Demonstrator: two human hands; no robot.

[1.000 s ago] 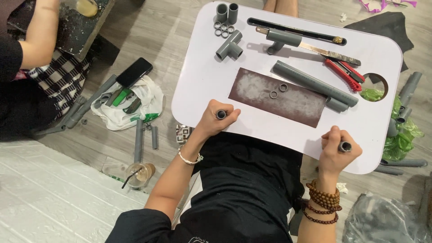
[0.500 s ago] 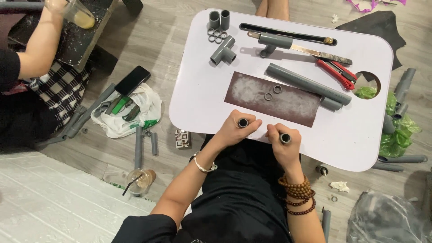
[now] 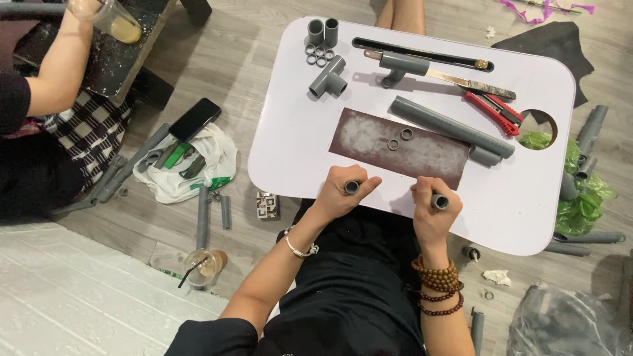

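Gripping a short grey pipe stub (image 3: 351, 187), the left hand (image 3: 343, 194) is curled into a fist at the near edge of the white tabletop (image 3: 297, 132); the stub's open round end faces up. The right hand (image 3: 432, 214) is closed the same way on a second stub (image 3: 440, 202), also showing its dark bore, just beside the near edge and apart from the first. Both stubs are plain grey plastic tube, mostly hidden inside the fists.

Just beyond the hands lies a brown sandpaper sheet (image 3: 402, 148), worn pale in patches, with two small grey rings (image 3: 399, 139) on it. Along its far side a long grey pipe (image 3: 452, 127) lies slantwise, a shorter piece (image 3: 486, 157) touching its right end. Toward the right edge sit a red cutter (image 3: 496, 112) and a round hole (image 3: 537, 126) in the tabletop. Near the far edge a saw (image 3: 455, 79) lies under a grey elbow (image 3: 401, 66), behind them a long black slot (image 3: 422, 54). At the far left corner stand two upright couplings (image 3: 323, 31), a cluster of rings (image 3: 320, 55) and a tee fitting (image 3: 328, 78).

On the floor to the left, a white bag (image 3: 184, 168) holds green-handled tools, with a black phone (image 3: 192, 120) at its edge. A plastic cup (image 3: 204, 265) with a straw holds a brown drink. Another person's arm (image 3: 56, 72) at the upper left tips a cup (image 3: 115, 20) of yellowish liquid. Green bags (image 3: 583, 198) with pipes lie to the right.
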